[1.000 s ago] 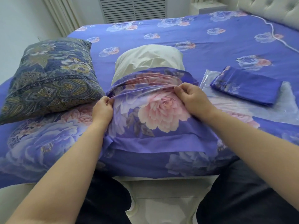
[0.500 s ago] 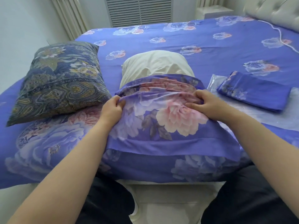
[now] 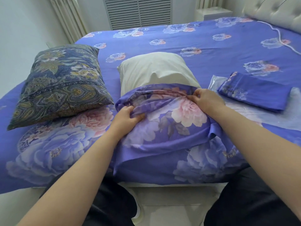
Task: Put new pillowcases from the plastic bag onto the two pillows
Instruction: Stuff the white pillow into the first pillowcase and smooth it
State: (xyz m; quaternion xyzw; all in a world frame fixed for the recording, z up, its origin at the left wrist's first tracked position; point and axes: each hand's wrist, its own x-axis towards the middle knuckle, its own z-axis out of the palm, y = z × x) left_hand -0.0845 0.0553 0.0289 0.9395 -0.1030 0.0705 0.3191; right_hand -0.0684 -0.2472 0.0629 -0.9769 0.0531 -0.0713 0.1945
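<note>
A cream pillow (image 3: 154, 70) lies in the middle of the bed, its near half inside a purple floral pillowcase (image 3: 171, 126). My left hand (image 3: 127, 117) grips bunched fabric at the case's left side. My right hand (image 3: 206, 101) pinches the gathered open edge at the right. A second pillow in a dark paisley case (image 3: 61, 85) lies to the left. A folded purple pillowcase (image 3: 255, 93) rests on a clear plastic bag (image 3: 267, 118) at the right.
The bed (image 3: 179, 39) wears a purple floral sheet and fills most of the view. A tufted headboard (image 3: 276, 12) stands at the far right, with a white cord (image 3: 280, 36) across the sheet. A radiator and vent line the far wall. My dark-clothed legs touch the bed's near edge.
The pillowcase's open edge has been worked farther up the cream pillow. Both hands have shifted their hold on the bunched fabric, the right one moving toward the right edge.
</note>
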